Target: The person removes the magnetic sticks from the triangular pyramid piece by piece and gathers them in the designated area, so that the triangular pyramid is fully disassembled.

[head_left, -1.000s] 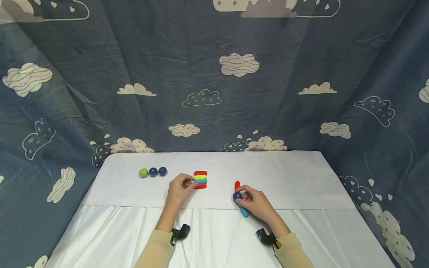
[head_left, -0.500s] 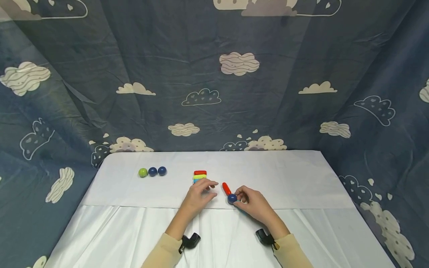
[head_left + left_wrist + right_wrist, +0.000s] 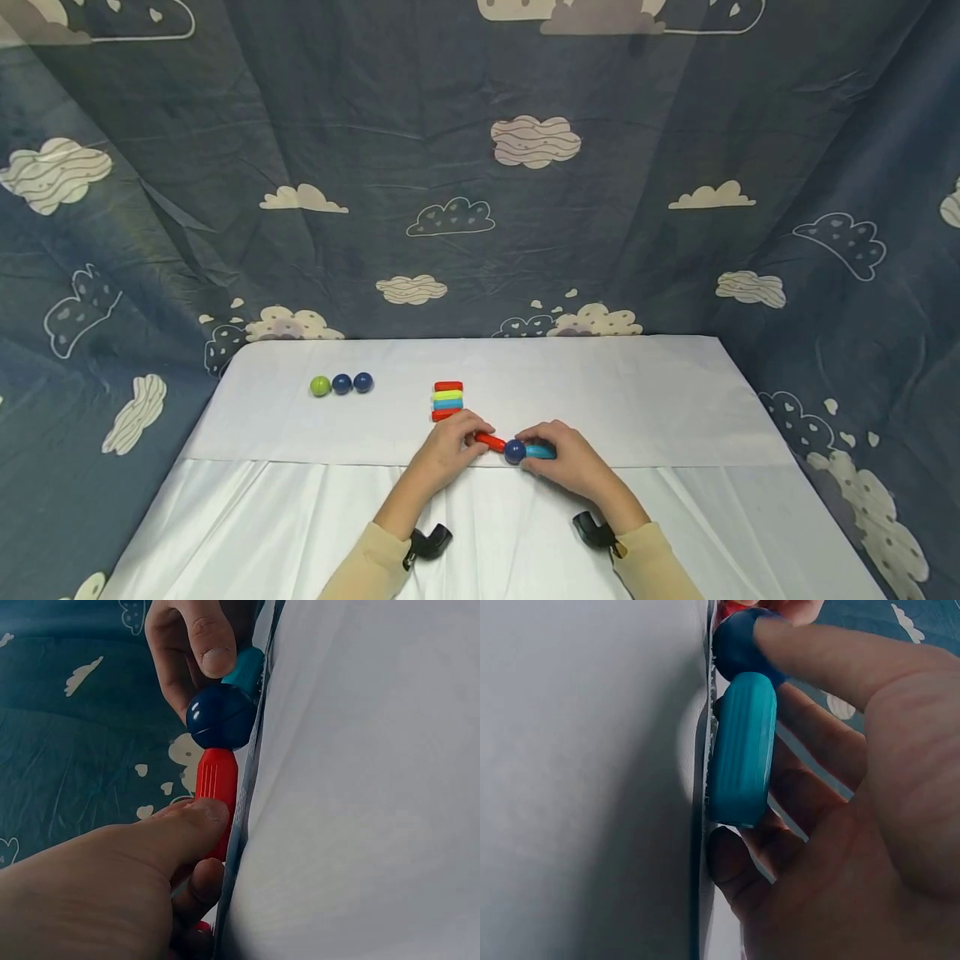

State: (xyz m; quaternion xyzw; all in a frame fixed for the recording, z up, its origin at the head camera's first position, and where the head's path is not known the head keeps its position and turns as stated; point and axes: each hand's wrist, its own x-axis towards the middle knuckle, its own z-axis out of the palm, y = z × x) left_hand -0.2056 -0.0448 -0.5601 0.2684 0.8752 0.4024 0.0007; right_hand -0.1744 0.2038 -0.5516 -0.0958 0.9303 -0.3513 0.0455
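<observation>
A red ribbed toy rod [image 3: 217, 774], a dark blue ball [image 3: 514, 452] and a light blue ribbed rod [image 3: 744, 750] form one line, touching end to end with the ball in the middle. My left hand [image 3: 447, 450] pinches the red rod between thumb and fingers, as the left wrist view also shows. On the other side, my right hand [image 3: 567, 454] holds the dark blue ball between thumb and fingertips. The light blue rod runs back from the ball beneath the right palm, its far end free of the fingers.
Beyond the left hand lies a stack of short rods [image 3: 447, 395] in red, yellow-green and light blue. Farther left, a green ball [image 3: 320, 386] and two dark blue balls [image 3: 352, 383] sit in a row on the white-covered table [image 3: 637, 392]. A cloud-patterned curtain [image 3: 600, 250] hangs behind.
My left hand has left the stack, moved right and taken hold of the red rod. The joined piece has swung from nearly upright in view to nearly sideways, the right hand keeping the ball.
</observation>
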